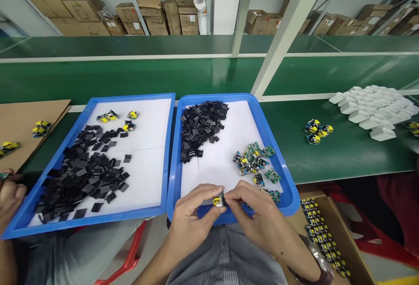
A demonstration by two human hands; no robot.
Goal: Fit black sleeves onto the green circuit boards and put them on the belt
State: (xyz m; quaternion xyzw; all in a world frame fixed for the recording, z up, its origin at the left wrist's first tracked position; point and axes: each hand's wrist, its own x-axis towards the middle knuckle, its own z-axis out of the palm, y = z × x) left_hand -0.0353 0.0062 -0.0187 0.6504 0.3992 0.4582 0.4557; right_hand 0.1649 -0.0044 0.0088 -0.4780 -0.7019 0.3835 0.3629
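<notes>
My left hand and my right hand meet over the near rim of the right blue tray. Both pinch one small circuit board with a yellow part between thumbs and fingertips. Just beyond my right hand lies a small heap of green circuit boards on the tray's white liner. A pile of small black flat pieces sits at the tray's far left.
A second blue tray on the left holds more black pieces and a few yellow boards. Another person's hand shows at far left. White plastic shells and boards lie on the green belt. A cardboard box of boards stands at lower right.
</notes>
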